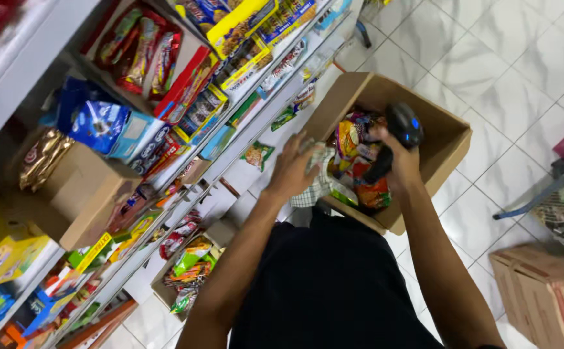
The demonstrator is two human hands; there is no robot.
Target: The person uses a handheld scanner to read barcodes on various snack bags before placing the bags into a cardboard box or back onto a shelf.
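Note:
An open cardboard box (448, 139) stands on the tiled floor in front of me, filled with colourful snack packets (358, 169). My right hand (398, 158) holds a black handheld scanner (403, 124) with a blue light over the packets. My left hand (293, 169) reaches into the box's left side with fingers spread, touching a pale packet (317, 178). My black shirt fills the lower middle.
White shop shelves (243, 139) on the left carry snack boxes and packets. A cardboard box (85, 187) sits on one shelf, and another with packets (188, 271) stands low down. A brown carton (547, 291) and a basket (563, 207) are at the right.

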